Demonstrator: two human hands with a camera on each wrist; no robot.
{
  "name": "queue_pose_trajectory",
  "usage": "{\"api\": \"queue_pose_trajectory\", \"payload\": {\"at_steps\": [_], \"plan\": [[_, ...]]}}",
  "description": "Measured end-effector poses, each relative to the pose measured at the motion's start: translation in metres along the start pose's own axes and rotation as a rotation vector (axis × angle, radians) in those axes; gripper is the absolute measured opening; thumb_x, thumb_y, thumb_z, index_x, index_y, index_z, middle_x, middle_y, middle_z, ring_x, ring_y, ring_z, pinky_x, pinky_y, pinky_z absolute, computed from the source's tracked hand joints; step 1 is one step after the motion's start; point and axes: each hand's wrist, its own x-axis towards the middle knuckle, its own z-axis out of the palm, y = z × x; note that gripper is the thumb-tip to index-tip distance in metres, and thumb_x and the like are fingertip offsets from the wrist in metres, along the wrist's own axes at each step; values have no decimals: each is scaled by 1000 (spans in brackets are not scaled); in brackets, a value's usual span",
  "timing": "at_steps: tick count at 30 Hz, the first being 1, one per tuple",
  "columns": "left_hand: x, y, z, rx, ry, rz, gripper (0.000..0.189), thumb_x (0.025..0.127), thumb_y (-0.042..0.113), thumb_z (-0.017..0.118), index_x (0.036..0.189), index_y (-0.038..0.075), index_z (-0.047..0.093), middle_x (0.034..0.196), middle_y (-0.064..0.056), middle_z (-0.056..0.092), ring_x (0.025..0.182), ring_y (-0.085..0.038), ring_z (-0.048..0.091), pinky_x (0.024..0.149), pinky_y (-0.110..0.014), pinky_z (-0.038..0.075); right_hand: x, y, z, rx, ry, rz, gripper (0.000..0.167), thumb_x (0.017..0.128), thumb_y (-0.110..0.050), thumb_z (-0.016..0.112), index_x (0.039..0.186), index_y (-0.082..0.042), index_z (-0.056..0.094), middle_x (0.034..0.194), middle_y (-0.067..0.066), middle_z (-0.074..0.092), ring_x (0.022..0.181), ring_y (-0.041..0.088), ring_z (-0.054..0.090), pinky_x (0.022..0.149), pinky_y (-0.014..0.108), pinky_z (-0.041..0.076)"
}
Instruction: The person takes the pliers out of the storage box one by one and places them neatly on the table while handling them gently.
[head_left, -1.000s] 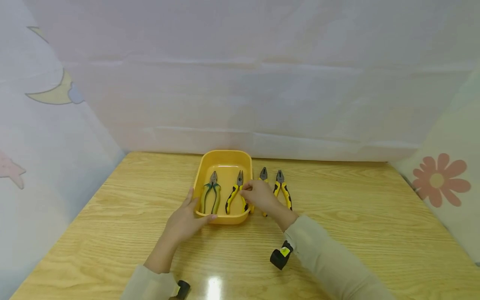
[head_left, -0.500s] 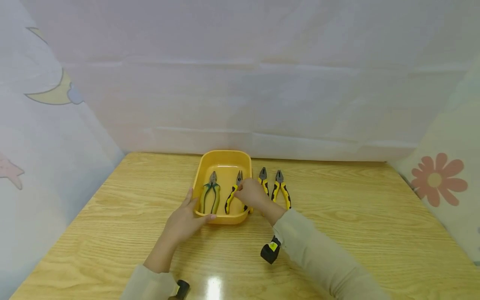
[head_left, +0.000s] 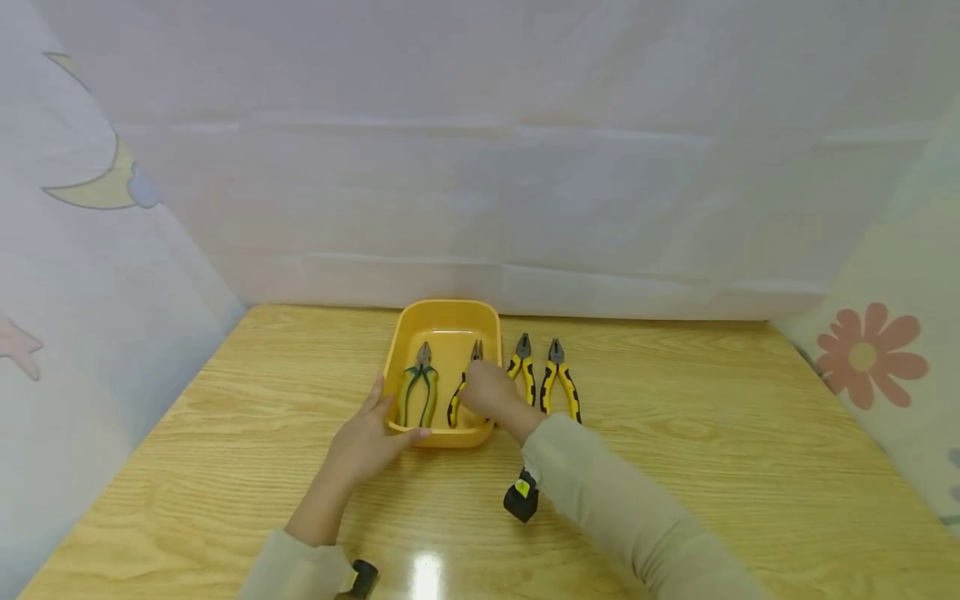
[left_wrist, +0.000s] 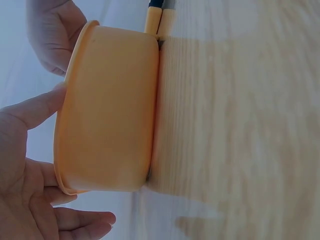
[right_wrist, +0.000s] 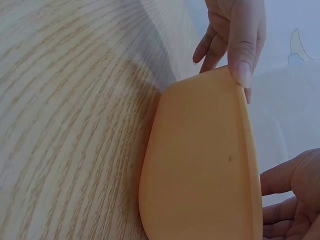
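Note:
A yellow plastic tray (head_left: 439,439) sits on the table. My left hand (head_left: 366,442) holds its near left corner, thumb on the front rim and fingers along the left side. Inside on the left lie green-handled pliers (head_left: 430,400). Long-nose pliers (head_left: 477,350) with yellow-and-black handles lie inside on the right, partly covered. Over those handles is my right hand (head_left: 491,392), reaching in past the tray's right rim. Its fingertips are hidden in the head view and behind the tray wall (right_wrist: 200,165) in the right wrist view, so its grip does not show.
Just right of the tray, yellow-and-black pliers (head_left: 522,367) lie on the wooden table (head_left: 712,450). Another similar pair of pliers (head_left: 559,379) lies beside them. A printed cloth (head_left: 480,167) hangs behind the table's far edge.
My right hand has moved left from the right handle of the long-nose pliers and now covers more of both handles. The left hand and the tray stay in place.

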Motion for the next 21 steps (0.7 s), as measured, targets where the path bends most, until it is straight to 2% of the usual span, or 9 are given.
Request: {"api": "queue_pose_trajectory", "payload": {"at_steps": [14,21], "plan": [[0,0,0,-1,0,-10,89,72,62,51,128,-6,36,142,-14,7,115,-39,34,86,-51,34,9,-6,12,-213,-61,19,22,85,-1,46,65,-7,54,55,3,45,43,11,36,37,21,28],[0,2,-1,5,2,-8,88,73,61,52,127,-7,36,142,-15,8,114,-40,36,85,-51,36,9,-8,14,-261,-23,11,21,85,-2,46,67,-6,56,62,5,51,44,12,36,38,21,28]]}}
